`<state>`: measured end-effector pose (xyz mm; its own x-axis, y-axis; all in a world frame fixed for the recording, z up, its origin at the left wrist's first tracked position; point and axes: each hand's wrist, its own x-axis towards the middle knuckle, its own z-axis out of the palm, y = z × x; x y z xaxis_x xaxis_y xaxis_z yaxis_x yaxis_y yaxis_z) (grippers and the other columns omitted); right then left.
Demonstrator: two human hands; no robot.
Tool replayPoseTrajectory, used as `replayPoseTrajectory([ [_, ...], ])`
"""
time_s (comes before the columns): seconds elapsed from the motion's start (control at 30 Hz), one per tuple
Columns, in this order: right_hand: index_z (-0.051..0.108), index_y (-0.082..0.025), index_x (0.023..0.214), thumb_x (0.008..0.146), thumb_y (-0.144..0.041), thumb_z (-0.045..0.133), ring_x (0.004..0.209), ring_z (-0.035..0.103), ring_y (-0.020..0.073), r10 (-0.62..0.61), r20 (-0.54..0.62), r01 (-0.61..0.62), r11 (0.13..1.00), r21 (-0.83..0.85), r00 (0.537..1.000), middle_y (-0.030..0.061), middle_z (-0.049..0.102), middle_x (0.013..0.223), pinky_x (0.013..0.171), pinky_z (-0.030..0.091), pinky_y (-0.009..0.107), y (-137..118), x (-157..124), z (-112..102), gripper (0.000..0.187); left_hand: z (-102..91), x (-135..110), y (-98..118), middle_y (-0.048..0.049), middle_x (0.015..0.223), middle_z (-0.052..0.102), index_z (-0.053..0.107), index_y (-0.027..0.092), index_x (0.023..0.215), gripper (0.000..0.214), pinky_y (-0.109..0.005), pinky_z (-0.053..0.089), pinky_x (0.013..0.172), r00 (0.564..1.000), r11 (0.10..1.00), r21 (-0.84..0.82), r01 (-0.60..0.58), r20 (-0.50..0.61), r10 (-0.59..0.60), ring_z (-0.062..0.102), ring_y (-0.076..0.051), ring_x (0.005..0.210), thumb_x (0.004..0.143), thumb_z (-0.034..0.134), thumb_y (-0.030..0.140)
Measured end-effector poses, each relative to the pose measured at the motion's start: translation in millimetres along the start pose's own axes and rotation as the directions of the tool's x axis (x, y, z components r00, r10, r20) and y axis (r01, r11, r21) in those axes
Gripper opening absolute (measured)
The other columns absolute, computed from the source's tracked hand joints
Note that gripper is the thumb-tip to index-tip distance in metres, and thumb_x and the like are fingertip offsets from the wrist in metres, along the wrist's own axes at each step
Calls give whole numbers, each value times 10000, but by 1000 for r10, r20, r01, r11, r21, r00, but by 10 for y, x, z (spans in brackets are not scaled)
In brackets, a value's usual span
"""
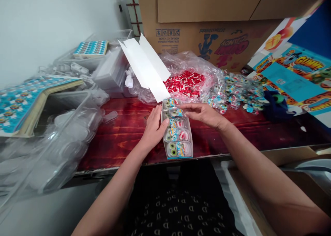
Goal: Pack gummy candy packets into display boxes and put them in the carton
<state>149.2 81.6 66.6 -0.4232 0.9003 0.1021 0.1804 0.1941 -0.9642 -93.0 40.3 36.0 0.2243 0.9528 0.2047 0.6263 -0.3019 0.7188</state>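
A clear plastic tray with a row of wrapped candy packs lies on the red wooden table, its near end at the table's front edge. My left hand rests against the tray's left side, fingers bent along its rim. My right hand reaches over the tray's far end, its fingertips pinched on a small candy pack being set in a slot.
A plastic bag of red and white candies lies behind the tray under white card strips. Loose wrapped packs pile at the right. Stacks of empty clear trays and sticker sheets sit left. Cardboard boxes stand behind.
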Motion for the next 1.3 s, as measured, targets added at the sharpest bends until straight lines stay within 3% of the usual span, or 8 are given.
replayPoseTrajectory([
  [0.2,740,-275,1134,803,-336,714,1176,639,217,-105,-35,99,985,-141,994,27,717,1216,1123,426,463,29,-160,92,338,16,82,-22,-119,1585,346,405,206,1467,534,-524,217,1226,997,997,-16,-71,-44,70,243,-277,1499,976,446,411],
  [0.3,733,-283,1151,828,-345,700,1188,634,212,-127,-52,120,986,-120,991,29,711,1230,1128,422,463,-9,-229,109,330,2,36,54,-120,1502,474,508,225,1384,462,-530,318,1179,967,979,14,-205,-153,205,391,-277,1425,963,508,415],
  [0.4,726,-301,1165,851,-329,687,1196,631,202,-139,-59,135,988,-71,988,22,705,1245,1130,424,457,-67,-267,140,317,-16,17,163,-115,1365,606,554,237,1336,456,-513,438,1087,948,960,-19,-278,-168,271,555,-271,1270,928,589,437],
  [0.7,706,-358,1184,889,-334,656,1164,651,192,-122,-60,123,992,15,991,-14,706,1242,1081,475,439,-155,-308,256,300,-63,39,380,-88,1287,650,621,236,1244,366,-346,570,905,974,898,-376,-227,-104,203,639,-207,1142,885,652,293],
  [0.87,672,-364,1240,866,-380,686,1149,655,193,-132,-86,141,983,114,988,-12,713,1229,1047,499,435,-192,-350,285,374,-108,-3,444,-54,1033,750,684,198,1081,263,-292,595,766,993,844,-525,-107,-98,64,711,-151,843,846,685,317],
  [1.03,713,-340,1179,801,-391,750,1038,695,189,-160,-172,176,981,84,972,-8,741,1158,970,549,401,-186,-383,375,383,-139,-51,501,18,654,692,701,184,1000,240,-212,535,550,995,851,-524,-39,-102,-18,638,-106,553,846,682,367],
  [1.13,759,-311,1075,817,-400,727,934,713,181,-185,-253,200,979,34,950,-3,767,1056,892,579,376,-182,-393,442,275,-154,-85,543,47,559,641,698,189,941,223,-193,497,490,996,874,-486,-13,-84,-32,615,-102,485,851,676,392],
  [1.3,765,-261,949,865,-377,675,626,659,121,-262,-324,273,962,-12,909,-18,727,754,601,562,256,-216,-410,528,170,-158,-137,605,60,534,611,684,194,864,202,-181,471,482,994,912,-410,-21,-109,-26,595,-92,461,868,651,393],
])
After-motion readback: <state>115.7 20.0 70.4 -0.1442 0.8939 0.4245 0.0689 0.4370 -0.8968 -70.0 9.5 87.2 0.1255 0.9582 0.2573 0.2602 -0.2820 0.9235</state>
